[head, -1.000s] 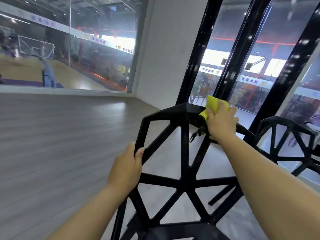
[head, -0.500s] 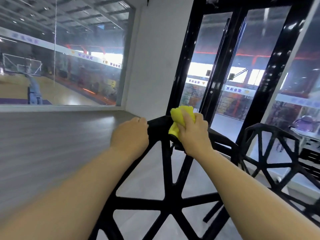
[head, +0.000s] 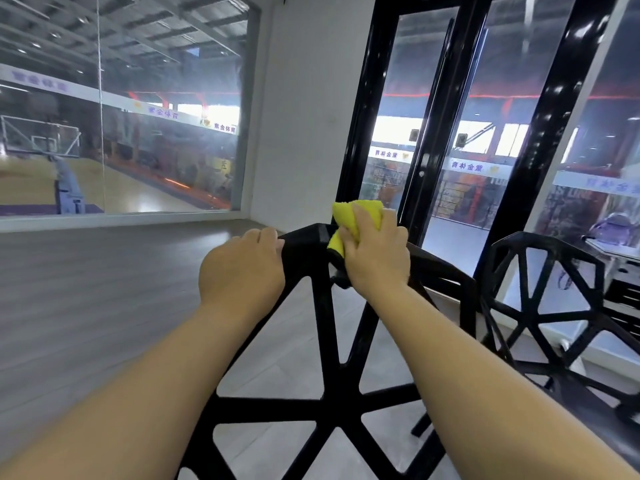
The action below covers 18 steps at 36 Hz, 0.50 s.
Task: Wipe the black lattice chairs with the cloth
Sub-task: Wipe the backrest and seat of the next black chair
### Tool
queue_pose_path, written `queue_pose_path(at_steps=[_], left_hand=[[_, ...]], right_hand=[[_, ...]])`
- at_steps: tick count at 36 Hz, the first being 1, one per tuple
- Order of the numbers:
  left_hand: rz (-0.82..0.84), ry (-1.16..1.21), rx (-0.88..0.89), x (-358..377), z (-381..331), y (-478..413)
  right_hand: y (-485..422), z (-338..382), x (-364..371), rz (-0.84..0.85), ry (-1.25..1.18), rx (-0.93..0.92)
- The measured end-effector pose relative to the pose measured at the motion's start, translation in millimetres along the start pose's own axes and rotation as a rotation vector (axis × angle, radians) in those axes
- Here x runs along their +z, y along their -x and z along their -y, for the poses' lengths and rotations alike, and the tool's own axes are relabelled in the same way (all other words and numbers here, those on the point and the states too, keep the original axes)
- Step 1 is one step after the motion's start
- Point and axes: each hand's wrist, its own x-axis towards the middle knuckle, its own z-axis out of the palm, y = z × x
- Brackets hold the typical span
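Observation:
A black lattice chair [head: 327, 344] stands right in front of me, its open-work back facing me. My left hand [head: 242, 271] grips the upper left corner of the chair's top rail. My right hand [head: 375, 252] holds a bunched yellow cloth [head: 353, 216] and presses it onto the top rail just right of the middle. A second black lattice chair [head: 550, 299] stands to the right, apart from both hands.
Black-framed glass doors [head: 436, 140] rise directly behind the chairs. A white wall [head: 304, 109] meets a large glass pane [head: 121, 133] on the left. Grey wood floor [head: 86, 299] stretches to the left. A small table with a purple object [head: 613, 226] sits at far right.
My left hand has slid up from the chair's left side bar to the top left corner. My right hand with the cloth has moved left along the top rail.

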Motion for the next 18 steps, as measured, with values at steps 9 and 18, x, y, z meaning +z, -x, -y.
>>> queue_pose_path(at_steps=[9,18], left_hand=[[-0.041,0.031,0.013,3,-1,2],[-0.037,0.029,0.027,0,0,2]], right_hand=[[13,-84,-11,-0.025,0.07,0.337],[31,-106,-18,-0.073,-0.12,0.759]])
